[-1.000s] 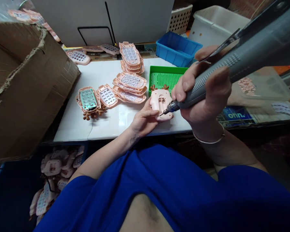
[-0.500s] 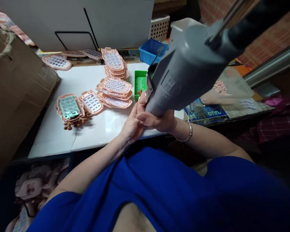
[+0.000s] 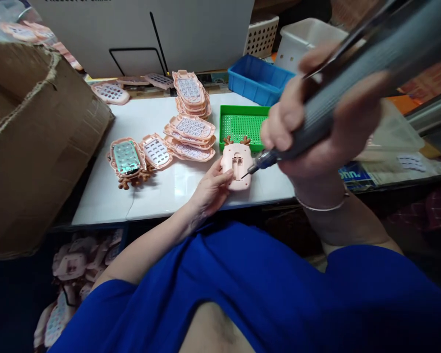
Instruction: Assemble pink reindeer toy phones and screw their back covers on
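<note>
The left hand lay on the white surface near its front edge. Its fingers grasped the left side of a pink shell, which lay back-up with its antlers pointing at the green tray just behind it. The right hand had its fingers clenched round the grey driver, a bracelet on the wrist.

Half a second before, the driver had stood nearly upright over the shell and hid it, with both hands pressed together. Now it was raised and slanted from the upper right, so the shell showed again. The bit reached the shell's right side, though whether it touched could not be told from this angle. A second before, the pose had been much the same as now. That suggested one spot on the shell was finished and the bit was lined up at another.

Stacks of like shells sat to the left, a blue bin stood behind the tray, and a cardboard box was at the far left.
</note>
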Demonstrator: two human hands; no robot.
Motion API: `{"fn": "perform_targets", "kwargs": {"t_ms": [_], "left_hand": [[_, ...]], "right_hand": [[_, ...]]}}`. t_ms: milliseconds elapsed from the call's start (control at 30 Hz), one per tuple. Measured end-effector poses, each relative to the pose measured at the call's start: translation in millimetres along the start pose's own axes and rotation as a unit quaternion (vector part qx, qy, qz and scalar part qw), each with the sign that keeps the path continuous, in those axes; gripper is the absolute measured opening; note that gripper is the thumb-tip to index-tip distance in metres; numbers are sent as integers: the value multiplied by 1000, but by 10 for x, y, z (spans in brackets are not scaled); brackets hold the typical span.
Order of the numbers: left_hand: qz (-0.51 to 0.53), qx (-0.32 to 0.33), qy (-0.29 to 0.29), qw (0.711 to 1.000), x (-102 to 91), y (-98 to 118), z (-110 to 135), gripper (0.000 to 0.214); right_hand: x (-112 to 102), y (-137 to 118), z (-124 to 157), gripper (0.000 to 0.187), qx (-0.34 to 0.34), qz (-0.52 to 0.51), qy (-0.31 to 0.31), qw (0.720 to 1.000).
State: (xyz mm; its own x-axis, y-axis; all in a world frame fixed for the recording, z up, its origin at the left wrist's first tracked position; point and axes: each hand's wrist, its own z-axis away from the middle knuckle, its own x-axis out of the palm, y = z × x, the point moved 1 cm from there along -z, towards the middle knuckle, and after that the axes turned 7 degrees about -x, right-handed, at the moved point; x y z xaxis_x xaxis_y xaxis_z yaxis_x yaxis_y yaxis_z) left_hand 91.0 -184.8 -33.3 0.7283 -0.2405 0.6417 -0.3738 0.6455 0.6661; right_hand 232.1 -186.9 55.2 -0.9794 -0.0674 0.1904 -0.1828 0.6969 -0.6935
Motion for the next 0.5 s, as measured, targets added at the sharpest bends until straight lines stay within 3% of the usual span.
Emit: {"fn": "perform_targets", "kwargs": {"t_ms": [100,200,333,500], "left_hand": [[-22,-19,-6,1000,-46,67,61,43],[-18,-41,-34,998,-43,140,124,44],[-1,-49,-61,997,7,208,176,49],[1,-30,-49,998,33,233,192,53]], "right_hand": [[-168,-45,-77,33,-72,27,112,991],[-402,119,-57,26,-126,71,161,976],[-695,369,7,21,-121,141,186,965],[-985,470,-31,35,-71,255,195,944]]}}
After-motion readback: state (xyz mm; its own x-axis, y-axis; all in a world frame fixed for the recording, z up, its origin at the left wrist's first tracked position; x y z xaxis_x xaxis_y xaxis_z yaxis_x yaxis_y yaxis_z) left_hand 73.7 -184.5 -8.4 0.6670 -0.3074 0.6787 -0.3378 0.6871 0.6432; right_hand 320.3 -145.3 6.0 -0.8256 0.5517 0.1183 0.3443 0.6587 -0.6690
